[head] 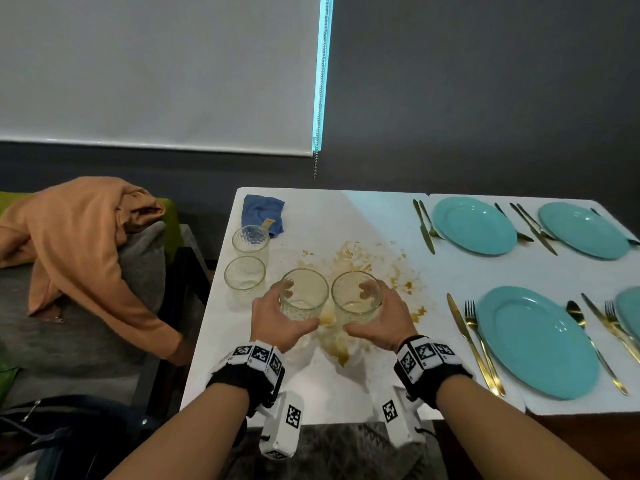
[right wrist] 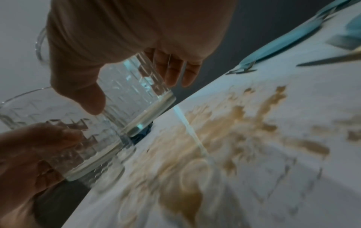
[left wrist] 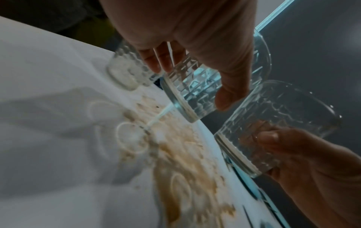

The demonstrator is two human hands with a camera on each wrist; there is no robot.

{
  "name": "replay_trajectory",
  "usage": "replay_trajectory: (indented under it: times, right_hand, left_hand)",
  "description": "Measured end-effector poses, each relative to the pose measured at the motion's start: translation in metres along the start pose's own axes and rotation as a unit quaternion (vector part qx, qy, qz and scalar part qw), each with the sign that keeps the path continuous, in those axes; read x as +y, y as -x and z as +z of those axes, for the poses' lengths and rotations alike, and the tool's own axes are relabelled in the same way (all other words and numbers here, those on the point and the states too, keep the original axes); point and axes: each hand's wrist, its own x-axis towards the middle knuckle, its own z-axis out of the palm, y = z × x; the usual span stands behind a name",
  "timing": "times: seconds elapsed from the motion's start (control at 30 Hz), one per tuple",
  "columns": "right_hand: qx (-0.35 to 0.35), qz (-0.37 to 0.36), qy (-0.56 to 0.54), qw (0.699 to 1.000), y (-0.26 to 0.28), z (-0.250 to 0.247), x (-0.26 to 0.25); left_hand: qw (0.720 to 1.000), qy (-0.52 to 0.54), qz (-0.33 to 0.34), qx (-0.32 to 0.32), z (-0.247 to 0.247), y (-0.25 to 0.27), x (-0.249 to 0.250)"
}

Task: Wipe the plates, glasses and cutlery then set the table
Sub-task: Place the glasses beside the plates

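My left hand (head: 277, 317) grips a clear patterned glass (head: 304, 292), thumb in front and fingers behind; the same glass (left wrist: 195, 86) hangs above the table in the left wrist view. My right hand (head: 379, 318) holds a second glass (head: 356, 296) beside it, also seen as a glass (right wrist: 132, 95) in the right wrist view. Both glasses are lifted over a brown spill (head: 349, 261) on the white table (head: 311, 220). Two more glasses (head: 250, 239) (head: 244, 273) stand at the left edge. A blue cloth (head: 261, 213) lies at the far left corner.
Turquoise plates (head: 474, 225) (head: 536, 341) (head: 583, 228) with gold knives, forks and spoons (head: 474, 344) are laid on the right half. A fourth plate (head: 628, 311) shows at the right border. An orange garment (head: 76, 237) drapes over a grey seat on the left.
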Motion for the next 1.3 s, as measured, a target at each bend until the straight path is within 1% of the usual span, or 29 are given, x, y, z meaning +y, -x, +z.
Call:
replay_trajectory:
  times: [0.2, 0.33, 0.4, 0.53, 0.63, 0.77, 0.87, 0.97, 1.1, 1.3]
  right_hand:
    - [0.086, 0.015, 0.000, 0.996, -0.015, -0.075, 0.022]
    - [0.134, 0.046, -0.014, 0.990, -0.030, -0.135, 0.057]
    - [0.147, 0.064, -0.020, 0.987, -0.038, -0.169, 0.081]
    - [0.172, 0.107, -0.028, 0.979, -0.059, -0.251, 0.141]
    - [0.202, 0.141, -0.047, 0.968, -0.073, -0.314, 0.191]
    - [0.233, 0.215, -0.064, 0.946, -0.089, -0.391, 0.257]
    - [0.250, 0.273, -0.070, 0.926, -0.102, -0.438, 0.304]
    - [0.271, 0.326, -0.081, 0.902, -0.113, -0.474, 0.347]
    - [0.290, 0.375, -0.100, 0.875, -0.123, -0.506, 0.391]
    - [0.281, 0.418, -0.085, 0.860, -0.140, -0.530, 0.440]
  left_hand:
    - [0.999, 0.031, 0.028, 0.017, 0.039, -0.023, 0.063]
    - [0.999, 0.034, 0.038, 0.015, 0.079, -0.042, 0.106]
    - [0.998, 0.042, 0.044, 0.022, 0.105, -0.051, 0.129]
    - [0.998, 0.046, 0.042, 0.027, 0.174, -0.074, 0.184]
    - [0.998, 0.044, 0.048, 0.012, 0.234, -0.089, 0.227]
    - [0.998, 0.038, 0.051, -0.014, 0.314, -0.105, 0.280]
    - [0.997, 0.028, 0.058, -0.034, 0.368, -0.117, 0.307]
    - [0.997, 0.013, 0.059, -0.047, 0.410, -0.125, 0.328]
    - [0.996, -0.014, 0.053, -0.064, 0.453, -0.138, 0.346]
    - [0.996, -0.037, 0.042, -0.068, 0.501, -0.152, 0.359]
